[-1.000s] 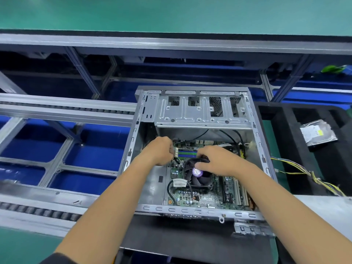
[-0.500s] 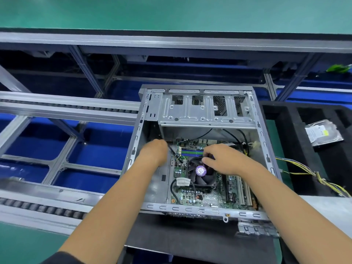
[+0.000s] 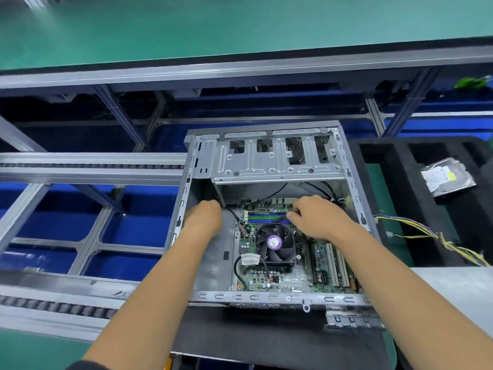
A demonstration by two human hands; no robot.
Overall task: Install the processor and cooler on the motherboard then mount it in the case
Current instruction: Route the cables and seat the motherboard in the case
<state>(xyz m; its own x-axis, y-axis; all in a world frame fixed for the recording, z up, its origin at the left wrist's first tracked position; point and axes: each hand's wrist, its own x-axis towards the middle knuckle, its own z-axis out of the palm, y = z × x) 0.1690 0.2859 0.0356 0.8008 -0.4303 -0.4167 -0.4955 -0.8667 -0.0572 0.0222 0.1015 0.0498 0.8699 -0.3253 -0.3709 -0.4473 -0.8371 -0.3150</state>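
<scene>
Motherboard (image 3: 290, 279) is lying flat inside the case (image 3: 269, 297) at lower centre of the frame, its cooler (image 3: 276, 243) already seated. Your right hand (image 3: 320, 217) is curling over the board's upper edge, apparently pinching a black cable (image 3: 280, 219) that is running down-left toward the cooler. Your left hand (image 3: 204, 220) is sitting left of the board with fingers folded out of sight, so I cannot tell its grip. You are nearer with the right.
</scene>
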